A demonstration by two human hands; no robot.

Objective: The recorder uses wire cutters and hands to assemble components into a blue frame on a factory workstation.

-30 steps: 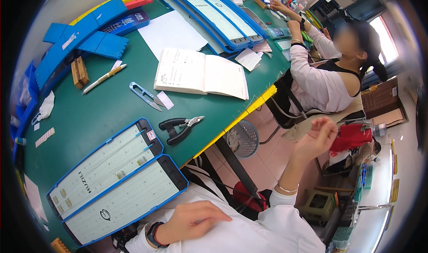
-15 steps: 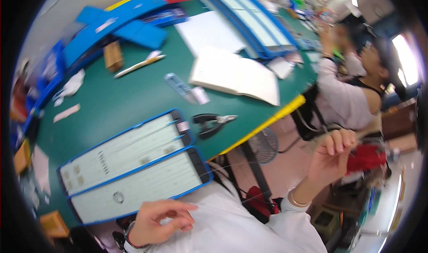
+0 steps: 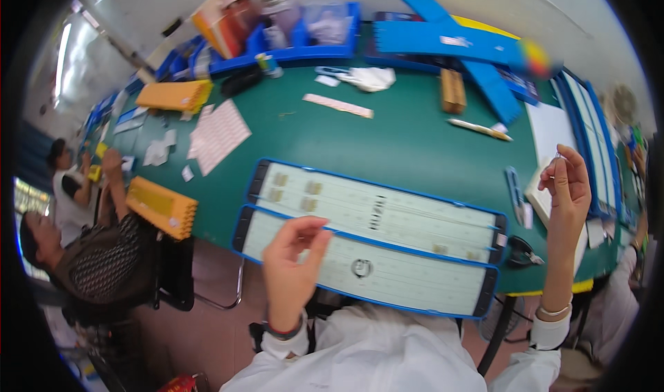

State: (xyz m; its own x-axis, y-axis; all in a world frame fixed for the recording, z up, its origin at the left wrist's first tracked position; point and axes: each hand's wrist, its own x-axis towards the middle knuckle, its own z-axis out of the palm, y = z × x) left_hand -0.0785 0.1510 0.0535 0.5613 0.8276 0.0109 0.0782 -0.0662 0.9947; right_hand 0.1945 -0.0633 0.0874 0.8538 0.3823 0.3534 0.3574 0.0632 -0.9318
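Workshop room, big green table (image 3: 415,143) filling most of my view, edges bending with the fisheye. Blue bins (image 3: 297,36) and blue flat boards (image 3: 456,43) line the far side. Two long white panels in blue frames lie side by side at the near edge: far panel (image 3: 387,209), near panel (image 3: 387,271), touching along their long sides. Yellow ridged trays: one far left (image 3: 173,95), one hanging at the left table edge (image 3: 160,207). White label sheet (image 3: 220,135) between them. Two people sit at the left (image 3: 83,254).

My left hand (image 3: 294,267) hovers over the left end of the near panel, fingers loosely curled, thumb and forefinger close together; can't tell if anything is pinched. My right hand (image 3: 567,191) is raised over the right table edge, fingertips pinched on a tiny thin thing, too small to identify. Black pliers (image 3: 523,252) lie just right of the panels. Wooden block (image 3: 453,91) and a pen-like tool (image 3: 479,128) sit on the far side.
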